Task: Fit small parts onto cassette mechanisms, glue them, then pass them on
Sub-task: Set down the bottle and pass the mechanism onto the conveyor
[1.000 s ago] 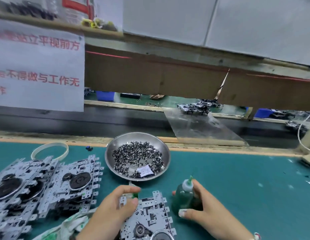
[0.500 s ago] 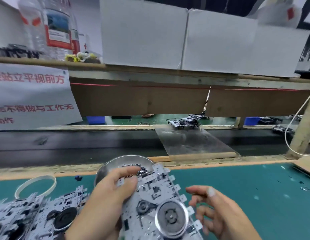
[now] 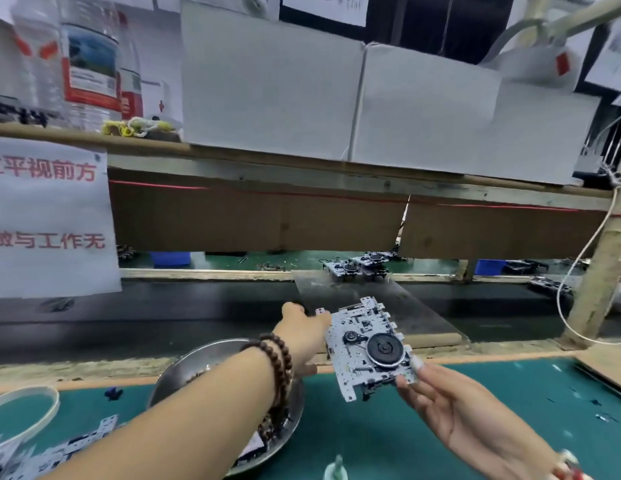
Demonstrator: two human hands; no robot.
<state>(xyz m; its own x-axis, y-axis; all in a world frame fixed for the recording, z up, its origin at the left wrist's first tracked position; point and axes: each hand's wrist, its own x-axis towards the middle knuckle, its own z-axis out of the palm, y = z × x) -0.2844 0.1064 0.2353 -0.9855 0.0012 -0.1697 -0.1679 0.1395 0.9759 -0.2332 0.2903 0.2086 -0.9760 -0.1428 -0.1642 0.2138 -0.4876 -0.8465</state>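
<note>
Silver mechanism w/ black wheel; teal mat; brown beads.

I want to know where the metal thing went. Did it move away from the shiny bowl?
Yes. The cassette mechanism was low, on the near side of the metal bowl; now the left hand holds it out beyond the bowl, toward the clear ramp.
</note>
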